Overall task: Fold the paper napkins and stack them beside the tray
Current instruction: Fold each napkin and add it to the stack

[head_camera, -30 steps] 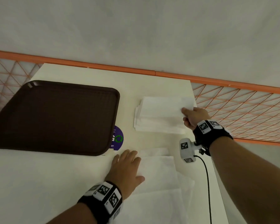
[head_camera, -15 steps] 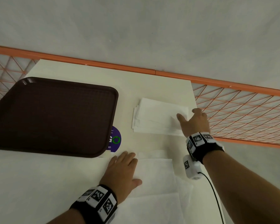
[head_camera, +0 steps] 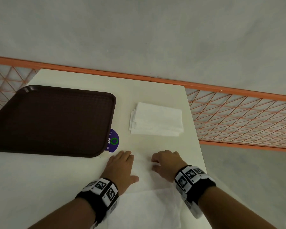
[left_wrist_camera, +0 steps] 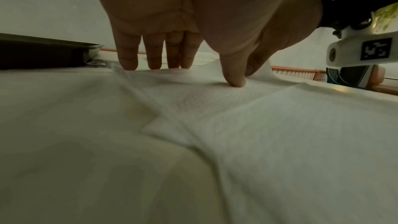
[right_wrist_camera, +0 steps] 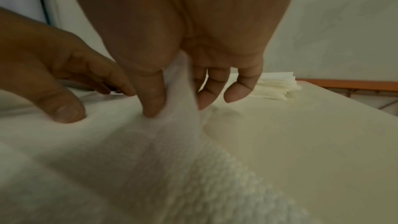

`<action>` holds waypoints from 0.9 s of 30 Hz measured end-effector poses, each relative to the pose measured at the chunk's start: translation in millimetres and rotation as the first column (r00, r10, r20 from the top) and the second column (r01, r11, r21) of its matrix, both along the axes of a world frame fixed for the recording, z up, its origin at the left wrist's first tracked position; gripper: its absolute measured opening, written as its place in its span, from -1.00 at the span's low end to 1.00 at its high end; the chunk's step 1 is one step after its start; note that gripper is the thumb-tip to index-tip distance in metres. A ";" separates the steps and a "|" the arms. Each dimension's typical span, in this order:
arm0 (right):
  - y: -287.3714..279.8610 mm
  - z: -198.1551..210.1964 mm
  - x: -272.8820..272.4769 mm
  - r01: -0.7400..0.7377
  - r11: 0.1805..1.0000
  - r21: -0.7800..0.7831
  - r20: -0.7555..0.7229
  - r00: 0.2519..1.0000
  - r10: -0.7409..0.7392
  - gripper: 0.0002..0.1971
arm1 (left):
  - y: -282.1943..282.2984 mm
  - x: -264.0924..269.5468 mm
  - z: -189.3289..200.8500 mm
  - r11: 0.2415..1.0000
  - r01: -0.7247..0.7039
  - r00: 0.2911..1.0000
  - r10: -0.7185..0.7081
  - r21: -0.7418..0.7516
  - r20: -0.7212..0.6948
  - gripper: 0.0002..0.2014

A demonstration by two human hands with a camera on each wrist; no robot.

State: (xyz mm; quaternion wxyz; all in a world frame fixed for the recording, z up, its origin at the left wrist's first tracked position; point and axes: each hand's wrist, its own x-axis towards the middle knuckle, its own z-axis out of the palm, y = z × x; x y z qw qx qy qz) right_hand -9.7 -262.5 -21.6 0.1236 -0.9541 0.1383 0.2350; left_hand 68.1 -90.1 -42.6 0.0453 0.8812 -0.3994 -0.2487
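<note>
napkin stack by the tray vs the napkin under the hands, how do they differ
The napkin stack is folded into a compact rectangle of several layers; the napkin under the hands lies spread open, a single larger sheet. The stack sits untouched beside the tray; the open napkin is pressed flat by the left hand while the right hand pinches its lifted far edge. Both are white, textured paper.

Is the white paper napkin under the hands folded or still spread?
Spread: the white paper napkin lies flat; right hand pinches its edge.
</note>
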 end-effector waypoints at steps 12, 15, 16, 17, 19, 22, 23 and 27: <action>-23.9 19.2 -50.2 0.413 0.335 0.847 -0.025 0.660 -0.750 -0.73 | 8.3 33.1 51.1 0.808 -0.487 0.771 0.219 -0.332 -0.597 -0.89; -15.7 15.1 -59.7 0.429 0.230 0.874 -0.074 0.585 -0.808 -0.80 | 5.3 32.7 55.0 0.670 -0.641 0.667 0.246 -0.374 -0.703 -0.88; -14.1 17.3 -61.1 0.421 0.196 0.886 -0.086 0.563 -0.822 -0.91 | 6.0 31.2 53.9 0.614 -0.698 0.617 0.256 -0.368 -0.745 -0.88; -13.9 17.6 -61.7 0.406 0.164 0.899 -0.096 0.547 -0.832 -0.91 | 6.8 28.7 52.3 0.560 -0.754 0.557 0.265 -0.344 -0.787 -0.85; -13.8 20.3 -61.8 0.384 0.116 0.916 -0.112 0.523 -0.845 -0.93 | 8.9 22.5 46.2 0.488 -0.840 0.417 0.297 -0.239 -0.859 -0.76; -12.9 24.2 -61.8 0.376 0.094 0.922 -0.122 0.511 -0.851 -0.86 | 11.0 9.1 39.2 0.451 -0.884 0.288 0.321 -0.122 -0.902 -0.78; -13.8 23.2 -62.3 0.385 0.072 0.920 -0.145 0.507 -0.849 -0.82 | 11.6 5.4 37.9 0.452 -0.884 0.295 0.335 -0.123 -0.895 -0.74; -17.6 23.0 -64.3 0.426 0.086 0.900 -0.164 0.516 -0.841 -0.77 | 14.8 9.3 27.3 0.437 -0.873 0.394 0.371 -0.216 -0.841 -0.68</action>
